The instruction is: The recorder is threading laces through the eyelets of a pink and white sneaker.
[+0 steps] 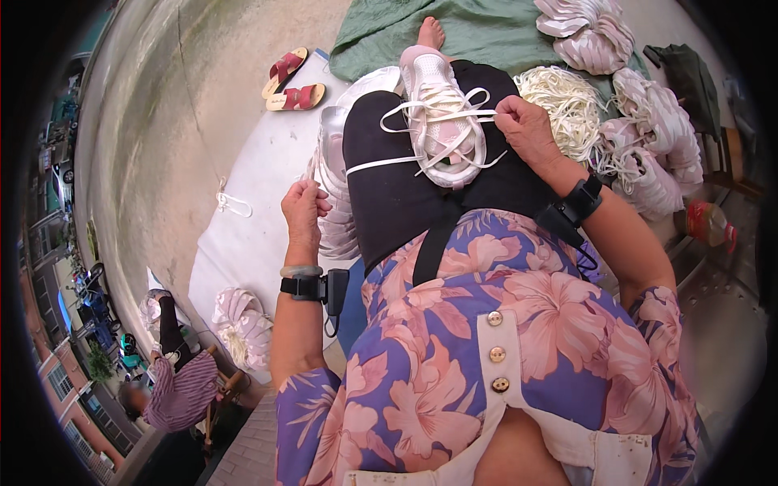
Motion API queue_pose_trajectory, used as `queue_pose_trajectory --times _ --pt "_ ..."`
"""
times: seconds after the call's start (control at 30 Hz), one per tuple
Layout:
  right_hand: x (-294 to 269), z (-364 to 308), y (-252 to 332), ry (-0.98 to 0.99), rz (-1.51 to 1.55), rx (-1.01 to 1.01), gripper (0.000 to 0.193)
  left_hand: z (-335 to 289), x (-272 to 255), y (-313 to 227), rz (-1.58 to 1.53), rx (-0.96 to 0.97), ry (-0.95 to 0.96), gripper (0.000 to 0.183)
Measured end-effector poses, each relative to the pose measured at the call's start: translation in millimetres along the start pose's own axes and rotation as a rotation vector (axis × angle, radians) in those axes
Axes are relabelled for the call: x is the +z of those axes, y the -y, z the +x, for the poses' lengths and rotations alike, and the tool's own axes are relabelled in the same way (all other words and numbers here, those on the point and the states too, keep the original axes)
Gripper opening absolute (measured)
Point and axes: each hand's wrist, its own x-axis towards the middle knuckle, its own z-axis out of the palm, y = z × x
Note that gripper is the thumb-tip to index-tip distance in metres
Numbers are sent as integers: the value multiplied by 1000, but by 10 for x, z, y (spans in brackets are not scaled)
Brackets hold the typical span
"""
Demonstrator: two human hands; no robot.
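A white and pale pink sneaker (438, 105) lies across my lap on black cloth, its toe pointing away from me and its heel nearest. White shoelaces (454, 116) cross over its tongue, with loops to both sides. My right hand (531, 130) is closed just right of the shoe, pinching lace strands between thumb and fingers. My left hand (305, 212) is closed off to the left, beside a row of nested shoes. One lace runs straight from the shoe toward it; the last stretch is hard to see against the white behind.
A heap of cream laces (559, 109) lies right of my lap, beside bundled pale sneakers (656, 130). More bundles (587, 32) rest on green cloth (369, 36). Red sandals (296, 97) stand beyond a white sheet (243, 202). Another person (178, 389) sits at lower left.
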Motion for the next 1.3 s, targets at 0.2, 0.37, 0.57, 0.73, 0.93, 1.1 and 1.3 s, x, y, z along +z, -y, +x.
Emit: queue_pose_trajectory --times 0.2,0.37,0.57,0.73,0.93,1.1,1.3 --pt "-34 -29 122 71 329 234 14 5 207 -157 21 68 58 13" --pt "-140 -9 156 300 413 446 16 -46 561 -508 6 74 255 14" --pt "-76 47 268 391 355 461 16 -124 1078 -762 25 -116 557 19" --pt "74 76 204 320 401 267 16 -164 1351 -765 34 -82 517 19" --pt "2 69 192 389 426 408 13 -336 1371 -576 333 462 459 14" --pt "-14 60 136 391 550 394 14 -188 1271 -594 629 824 271 8" --pt "1 82 118 408 546 348 14 28 1104 -612 1067 1074 79 5"
